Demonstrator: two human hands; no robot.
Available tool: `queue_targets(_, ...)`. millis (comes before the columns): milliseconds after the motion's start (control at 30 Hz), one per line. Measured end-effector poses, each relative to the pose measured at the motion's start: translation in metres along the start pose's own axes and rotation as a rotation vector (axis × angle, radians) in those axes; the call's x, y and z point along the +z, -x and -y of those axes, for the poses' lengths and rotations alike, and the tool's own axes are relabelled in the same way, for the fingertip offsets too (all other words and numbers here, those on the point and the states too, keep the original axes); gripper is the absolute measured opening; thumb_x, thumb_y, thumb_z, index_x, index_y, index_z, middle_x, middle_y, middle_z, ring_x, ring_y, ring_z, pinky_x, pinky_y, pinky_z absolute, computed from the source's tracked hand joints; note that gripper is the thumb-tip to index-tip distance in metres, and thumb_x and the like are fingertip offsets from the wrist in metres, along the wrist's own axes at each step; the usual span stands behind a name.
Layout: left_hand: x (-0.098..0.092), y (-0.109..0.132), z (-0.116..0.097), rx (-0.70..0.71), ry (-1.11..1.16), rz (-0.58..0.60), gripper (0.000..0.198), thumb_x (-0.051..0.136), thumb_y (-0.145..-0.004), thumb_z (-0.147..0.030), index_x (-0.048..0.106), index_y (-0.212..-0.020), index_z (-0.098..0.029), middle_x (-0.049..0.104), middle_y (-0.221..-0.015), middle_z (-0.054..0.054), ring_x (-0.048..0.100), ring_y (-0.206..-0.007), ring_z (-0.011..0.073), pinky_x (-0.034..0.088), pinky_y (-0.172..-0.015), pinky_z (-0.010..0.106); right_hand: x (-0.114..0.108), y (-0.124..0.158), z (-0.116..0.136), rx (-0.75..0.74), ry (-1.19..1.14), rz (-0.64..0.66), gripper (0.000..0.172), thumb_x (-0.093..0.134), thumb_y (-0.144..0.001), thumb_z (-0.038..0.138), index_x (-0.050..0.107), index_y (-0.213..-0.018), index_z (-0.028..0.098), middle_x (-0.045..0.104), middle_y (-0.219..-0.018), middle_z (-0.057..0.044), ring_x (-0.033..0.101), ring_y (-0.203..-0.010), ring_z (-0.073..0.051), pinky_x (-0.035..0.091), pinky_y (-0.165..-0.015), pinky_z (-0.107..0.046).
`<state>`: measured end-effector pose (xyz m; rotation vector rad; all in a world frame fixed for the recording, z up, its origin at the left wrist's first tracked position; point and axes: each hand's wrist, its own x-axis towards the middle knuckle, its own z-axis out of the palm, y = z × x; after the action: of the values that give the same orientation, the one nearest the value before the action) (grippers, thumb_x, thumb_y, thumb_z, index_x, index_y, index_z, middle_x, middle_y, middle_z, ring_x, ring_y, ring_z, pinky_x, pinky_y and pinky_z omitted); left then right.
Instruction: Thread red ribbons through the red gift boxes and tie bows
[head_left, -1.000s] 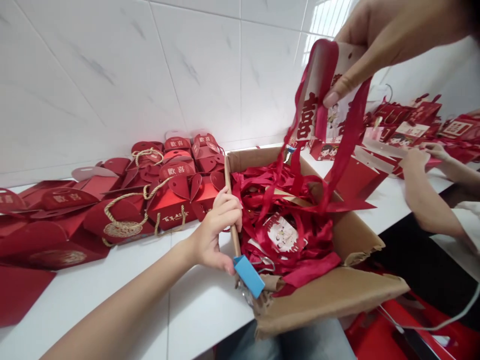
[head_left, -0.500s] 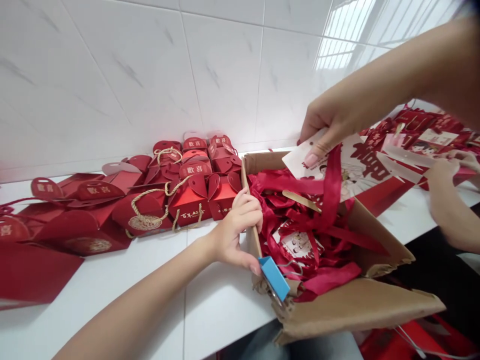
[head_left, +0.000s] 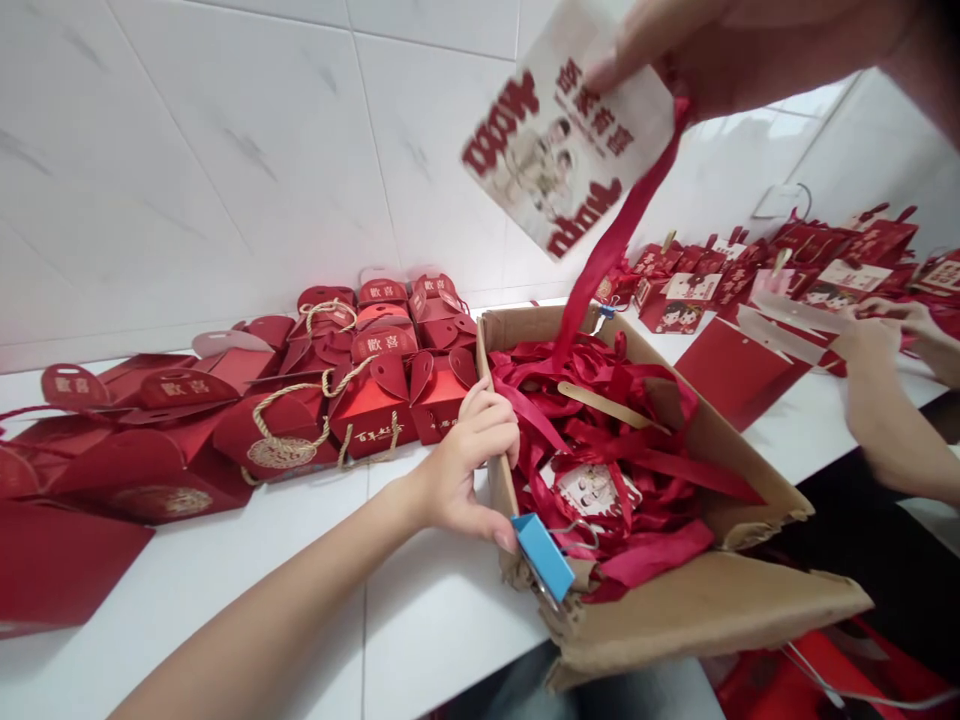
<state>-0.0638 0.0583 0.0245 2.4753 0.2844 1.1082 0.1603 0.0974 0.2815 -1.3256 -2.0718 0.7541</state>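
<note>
My left hand (head_left: 472,460) grips the left wall of an open cardboard box (head_left: 498,500), its thumb beside a blue binder clip (head_left: 545,556) at the near corner. Above the box, my right hand (head_left: 697,55), slightly blurred, pinches a white gift tag (head_left: 536,150) with red lettering and a drawn couple. From the tag a red ribbon (head_left: 611,240) hangs down into the box. Tangled red ribbons (head_left: 660,490) fill the box. Among them lie another printed tag (head_left: 592,488) and a flat tan stick (head_left: 607,402).
Red gift boxes (head_left: 375,400) with rope handles line the wall at left. At right, another person's hands (head_left: 877,340) hold a translucent strip by a red bag (head_left: 750,370). More red boxes (head_left: 840,250) stand behind. Red items (head_left: 840,670) sit below the table edge.
My right hand has risen from the box with the tag, drawing its ribbon upward and turning the tag. My left hand stays on the box wall.
</note>
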Motion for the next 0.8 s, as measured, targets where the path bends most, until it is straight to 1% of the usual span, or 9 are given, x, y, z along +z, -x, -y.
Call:
queue_targets(67,0.000,0.000,0.000,-0.012,0.005,0.002,0.068,0.039,-0.063,-0.086,0.047,-0.067,-0.019,0.047,-0.071,0.002,0.044,-0.078,0.0194,0.018,-0.107,0.051,0.004,-0.001,0.004,0.039,-0.054,-0.007,0.024,0.043,-0.087,0.018,0.054,-0.071,0.004,0.045,-0.055,0.014,0.045,-0.050,0.008,0.033,-0.053,-0.007)
queue_targets(167,0.000,0.000,-0.001,-0.017,0.005,0.010,0.068,0.039,-0.063,-0.086,0.047,-0.067,-0.018,0.046,-0.071,0.002,0.044,-0.077,0.0192,0.018,-0.107,0.051,0.010,-0.002,0.005,0.025,-0.122,-0.047,0.025,0.039,-0.088,0.024,0.047,-0.069,0.009,0.027,-0.049,0.014,0.028,-0.040,0.008,0.022,-0.047,-0.009)
queue_targets(233,0.000,-0.001,-0.002,-0.018,-0.005,0.009,0.068,0.039,-0.062,-0.086,0.046,-0.066,-0.018,0.046,-0.070,0.002,0.044,-0.077,0.0192,0.017,-0.108,0.051,0.019,-0.003,0.005,-0.006,-0.156,-0.072,0.019,0.043,-0.088,0.021,0.051,-0.075,0.010,0.034,-0.047,0.014,0.032,-0.038,0.006,0.026,-0.047,-0.008)
queue_targets(300,0.000,-0.001,-0.002,-0.027,-0.011,0.011,0.069,0.037,-0.062,-0.087,0.046,-0.065,-0.019,0.045,-0.070,0.002,0.043,-0.077,0.0192,0.019,-0.108,0.050,0.034,-0.004,0.006,-0.027,-0.205,-0.034,0.010,0.050,-0.087,0.019,0.055,-0.083,0.011,0.048,-0.050,0.012,0.044,-0.042,0.003,0.035,-0.049,-0.008)
queue_targets(400,-0.001,0.000,-0.003,-0.040,-0.010,0.015,0.069,0.036,-0.062,-0.087,0.045,-0.064,-0.019,0.046,-0.070,0.003,0.044,-0.077,0.0195,0.020,-0.107,0.050,0.065,-0.001,0.008,-0.032,-0.309,0.106,0.013,0.053,-0.088,0.019,0.057,-0.094,0.008,0.069,-0.077,-0.002,0.067,-0.068,-0.009,0.052,-0.060,-0.016)
queue_targets(467,-0.001,0.000,-0.003,-0.045,-0.009,0.016,0.069,0.037,-0.061,-0.087,0.045,-0.064,-0.019,0.047,-0.070,0.003,0.045,-0.078,0.0199,0.018,-0.108,0.051,0.084,0.007,0.009,-0.006,-0.363,0.174,0.017,0.052,-0.089,0.018,0.055,-0.099,0.005,0.071,-0.091,-0.012,0.069,-0.080,-0.015,0.056,-0.066,-0.022)
queue_targets(533,0.000,0.000,-0.003,-0.048,-0.010,0.015,0.068,0.038,-0.061,-0.087,0.045,-0.064,-0.019,0.047,-0.070,0.003,0.045,-0.078,0.0202,0.017,-0.108,0.052,0.096,0.019,0.007,0.045,-0.355,0.238,0.017,0.051,-0.089,0.016,0.055,-0.101,0.005,0.071,-0.092,-0.013,0.069,-0.075,-0.014,0.057,-0.067,-0.022)
queue_targets(633,0.000,0.000,-0.003,-0.037,-0.005,0.006,0.068,0.040,-0.061,-0.086,0.045,-0.064,-0.019,0.047,-0.069,0.002,0.045,-0.078,0.0202,0.017,-0.108,0.052,0.101,0.042,-0.003,0.126,-0.158,0.340,0.015,0.053,-0.087,0.018,0.060,-0.100,0.013,0.072,-0.092,-0.006,0.067,-0.072,-0.010,0.055,-0.066,-0.020)
queue_targets(800,0.001,-0.001,-0.003,-0.033,-0.002,0.019,0.069,0.036,-0.063,-0.087,0.045,-0.065,-0.019,0.046,-0.070,0.003,0.043,-0.077,0.0196,0.022,-0.105,0.050,0.112,0.074,-0.041,0.101,0.295,0.684,0.012,0.057,-0.082,0.025,0.067,-0.084,0.020,0.070,-0.078,-0.002,0.064,-0.067,-0.014,0.049,-0.058,-0.024)
